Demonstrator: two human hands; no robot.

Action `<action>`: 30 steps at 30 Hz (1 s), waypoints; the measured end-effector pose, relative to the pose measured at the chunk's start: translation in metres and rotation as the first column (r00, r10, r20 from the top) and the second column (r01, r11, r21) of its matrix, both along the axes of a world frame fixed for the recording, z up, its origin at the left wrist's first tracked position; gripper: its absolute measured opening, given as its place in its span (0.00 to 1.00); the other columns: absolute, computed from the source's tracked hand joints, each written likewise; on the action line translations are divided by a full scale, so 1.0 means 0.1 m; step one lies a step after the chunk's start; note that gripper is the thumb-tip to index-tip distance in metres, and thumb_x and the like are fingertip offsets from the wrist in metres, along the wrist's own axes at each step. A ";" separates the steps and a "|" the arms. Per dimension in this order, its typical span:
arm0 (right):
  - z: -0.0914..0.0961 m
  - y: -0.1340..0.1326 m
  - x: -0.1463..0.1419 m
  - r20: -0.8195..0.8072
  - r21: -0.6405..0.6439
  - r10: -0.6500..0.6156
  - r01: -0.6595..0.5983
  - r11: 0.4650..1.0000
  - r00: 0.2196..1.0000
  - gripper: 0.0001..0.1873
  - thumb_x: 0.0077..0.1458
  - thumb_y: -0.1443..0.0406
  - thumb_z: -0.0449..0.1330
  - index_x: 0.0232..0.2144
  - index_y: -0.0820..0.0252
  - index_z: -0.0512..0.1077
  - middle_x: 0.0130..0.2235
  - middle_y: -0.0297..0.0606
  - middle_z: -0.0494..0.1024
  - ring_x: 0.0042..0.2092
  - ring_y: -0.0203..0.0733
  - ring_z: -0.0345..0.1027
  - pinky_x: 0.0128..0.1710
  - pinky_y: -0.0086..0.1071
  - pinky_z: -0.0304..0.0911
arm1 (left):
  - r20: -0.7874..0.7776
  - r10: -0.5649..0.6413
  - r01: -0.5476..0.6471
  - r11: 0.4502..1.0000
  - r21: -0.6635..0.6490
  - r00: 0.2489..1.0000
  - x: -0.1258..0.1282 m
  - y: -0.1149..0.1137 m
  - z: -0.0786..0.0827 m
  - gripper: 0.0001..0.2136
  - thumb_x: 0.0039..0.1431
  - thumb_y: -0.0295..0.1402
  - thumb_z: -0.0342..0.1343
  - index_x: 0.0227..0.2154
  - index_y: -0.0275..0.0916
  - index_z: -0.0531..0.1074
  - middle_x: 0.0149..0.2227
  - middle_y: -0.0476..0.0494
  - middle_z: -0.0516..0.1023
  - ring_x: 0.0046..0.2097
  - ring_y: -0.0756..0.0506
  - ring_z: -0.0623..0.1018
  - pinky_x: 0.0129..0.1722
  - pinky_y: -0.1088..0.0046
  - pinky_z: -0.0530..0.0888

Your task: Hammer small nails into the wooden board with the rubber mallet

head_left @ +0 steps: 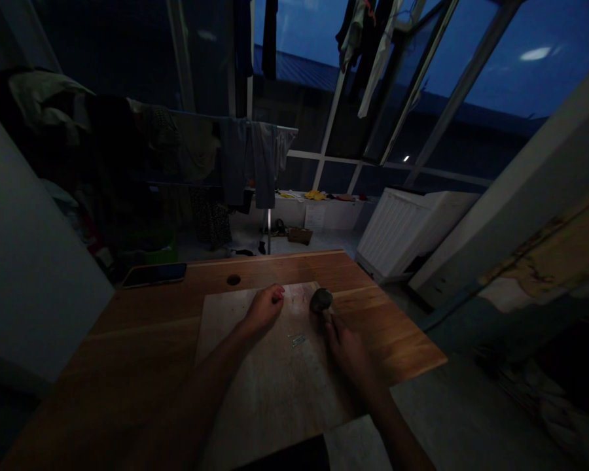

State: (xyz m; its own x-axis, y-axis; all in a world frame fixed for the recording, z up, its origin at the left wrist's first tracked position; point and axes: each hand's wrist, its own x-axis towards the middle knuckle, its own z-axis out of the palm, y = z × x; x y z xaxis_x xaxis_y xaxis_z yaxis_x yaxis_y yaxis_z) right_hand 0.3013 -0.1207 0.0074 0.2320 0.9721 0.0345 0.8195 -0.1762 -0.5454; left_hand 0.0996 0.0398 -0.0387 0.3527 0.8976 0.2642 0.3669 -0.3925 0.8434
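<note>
A pale wooden board [269, 386] lies on a brown wooden table [142, 340]. My left hand [265, 306] rests near the board's far edge with its fingers curled into a pinch; what they hold is too small to make out. My right hand [346, 347] is wrapped round the handle of a hammer [321, 301], whose dark head rests on the board's far right corner. A few small nails [297, 339] lie on the board between my two hands.
A dark phone [154, 274] lies at the table's far left, near a round hole [233, 280] in the tabletop. Beyond stand a clothes rack with hanging laundry [245, 157], a white radiator [397, 229] and large windows. The room is dim.
</note>
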 end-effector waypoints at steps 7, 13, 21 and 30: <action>0.05 0.08 -0.09 -0.042 0.010 0.030 -0.029 1.000 0.999 0.26 0.72 0.58 0.44 0.63 0.61 0.70 0.53 0.51 0.83 0.50 0.53 0.81 0.47 0.35 0.69 | 0.033 0.006 -0.005 1.000 -0.025 0.999 -0.01 0.02 0.00 0.11 0.53 0.23 0.58 0.39 0.37 0.78 0.32 0.48 0.82 0.35 0.48 0.80 0.39 0.74 0.74; 0.24 0.26 -0.33 -0.020 0.086 0.082 -0.080 0.993 0.996 0.26 0.72 0.55 0.45 0.62 0.60 0.72 0.51 0.51 0.84 0.49 0.52 0.80 0.46 0.34 0.68 | 0.086 0.019 -0.015 0.999 -0.047 0.996 -0.01 -0.01 0.01 0.12 0.51 0.23 0.59 0.40 0.37 0.78 0.31 0.49 0.82 0.34 0.47 0.80 0.38 0.74 0.74; 0.21 0.35 -0.55 0.034 0.064 0.136 -0.138 0.988 0.990 0.24 0.73 0.59 0.45 0.61 0.62 0.72 0.43 0.49 0.86 0.42 0.48 0.81 0.40 0.31 0.67 | 0.126 -0.029 0.036 0.998 -0.054 0.992 -0.02 -0.02 0.04 0.08 0.50 0.22 0.56 0.31 0.37 0.76 0.31 0.50 0.81 0.34 0.48 0.79 0.35 0.76 0.71; 0.26 0.31 -0.60 0.023 0.074 0.122 -0.123 0.990 0.992 0.24 0.72 0.60 0.45 0.60 0.63 0.72 0.43 0.49 0.86 0.41 0.48 0.81 0.38 0.31 0.66 | 0.115 -0.015 0.020 0.999 -0.050 0.993 -0.02 -0.04 0.07 0.08 0.50 0.23 0.57 0.33 0.38 0.76 0.29 0.50 0.81 0.32 0.48 0.78 0.35 0.75 0.71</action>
